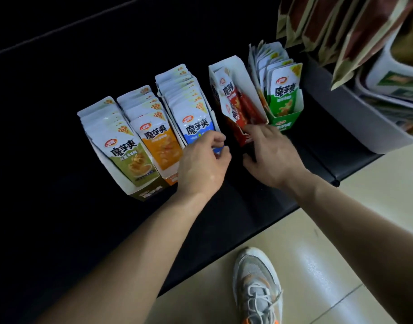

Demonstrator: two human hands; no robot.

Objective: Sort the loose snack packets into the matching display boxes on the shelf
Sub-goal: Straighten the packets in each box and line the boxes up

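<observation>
- Right, your left hand (202, 160) has its fingers curled and pinches the front corner of the blue box (218, 149). Card lip or front packet, I cannot tell.
- Your right hand (271, 155) grips the front of the red box (245, 90), fingers bent over the lip, thumb below.
- The red packets (233, 101) sit inside that box, slanted and slumped, and it's only part full. It stands between the blue box and the green box (285, 122).
- Risk: tug the red box and the loose stack probably flops forward over the low front.
- Risk: it's thin card, so a hard squeeze likely buckles the wall.
- Risk: the boxes stand close together. A sideways shove could knock the green box or fan out the blue packets (191, 113).
- Around: orange packets (158, 141) and the olive box (147, 194) are further left on the dark shelf (60, 90), both well filled.
- In the way: the grey bin (364, 118) is near the green box, with brown bags (341, 31) hanging above. Both crowd any move rightward.
- Your shoe (257, 284) is on the floor near the shelf edge.
</observation>
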